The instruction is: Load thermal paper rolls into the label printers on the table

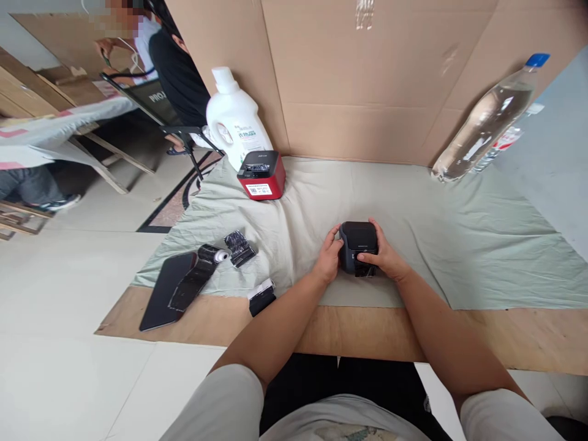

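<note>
The small black printer (359,246) sits on the pale green cloth (413,208) near the cloth's front hem, and every place here is told from it. Just in front of it the cloth ends and a strip of bare wooden table (367,334) runs to the table's near edge. To its right the cloth lies open and bare out to the far side; behind it there is free cloth up to the cardboard wall (367,79). The left hand (327,257) presses against the printer's left side, fingers curled together round the corner. The right hand (384,252) wraps its right side, fingers over the top edge and the thumb laid across the front face; both hands are clamped on it. The printer stands upright, its front face turned toward the person; it is boxy, with no clear long axis. Behind it and to the left stands a red printer (261,174), its black lid shut, touching a white jug (234,119) with its cap on. Far behind to the right a clear bottle (487,119) with a blue cap leans against the cardboard; whether it holds liquid cannot be told. To the left lie a black label roll (239,247), an unrolled black strip (195,278), a dark flat slab (162,294), and, at the cloth's hem, another small roll (261,296)
</note>
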Available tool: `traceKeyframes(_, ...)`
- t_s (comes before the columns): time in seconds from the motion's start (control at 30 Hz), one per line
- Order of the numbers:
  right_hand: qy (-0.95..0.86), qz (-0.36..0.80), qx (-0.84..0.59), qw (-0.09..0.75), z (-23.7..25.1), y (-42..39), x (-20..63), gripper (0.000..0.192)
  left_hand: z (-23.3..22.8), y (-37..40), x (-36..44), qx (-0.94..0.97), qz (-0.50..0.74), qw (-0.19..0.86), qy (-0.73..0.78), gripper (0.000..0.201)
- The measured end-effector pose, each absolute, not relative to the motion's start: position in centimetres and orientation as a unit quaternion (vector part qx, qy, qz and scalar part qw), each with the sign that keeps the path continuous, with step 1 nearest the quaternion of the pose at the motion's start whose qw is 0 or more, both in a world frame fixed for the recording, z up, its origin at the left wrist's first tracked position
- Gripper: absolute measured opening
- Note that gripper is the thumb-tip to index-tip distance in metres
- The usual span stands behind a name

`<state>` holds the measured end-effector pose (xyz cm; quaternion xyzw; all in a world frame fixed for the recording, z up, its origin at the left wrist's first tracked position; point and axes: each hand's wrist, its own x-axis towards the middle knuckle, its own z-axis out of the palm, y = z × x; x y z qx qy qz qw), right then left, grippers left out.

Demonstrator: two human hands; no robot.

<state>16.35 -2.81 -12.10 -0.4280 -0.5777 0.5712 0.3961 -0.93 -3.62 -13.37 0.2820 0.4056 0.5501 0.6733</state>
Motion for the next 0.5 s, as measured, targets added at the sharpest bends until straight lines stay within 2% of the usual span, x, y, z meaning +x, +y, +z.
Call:
traceKeyframes(0.2,-0.582,0.581,-0.422,0.381,-12.0,-2.8,16.9,0.127,-12.5,-3.5,-2.0,0.338,0.477,0.696,0.417,0.063)
traceKeyframes(0.37,-0.591,0.569,-0.426,0.380,-12.1,-2.8,16.8,0.126,-11.9,-3.3,-2.2,0.339,0.471,0.702,0.413,0.060)
traceKeyframes(0.5,-0.581,0.572,-0.421,0.397,-12.2,-2.8,17.0,0.116,-11.9,-3.3,-2.0,0.319,0.465,0.709,0.424,0.055)
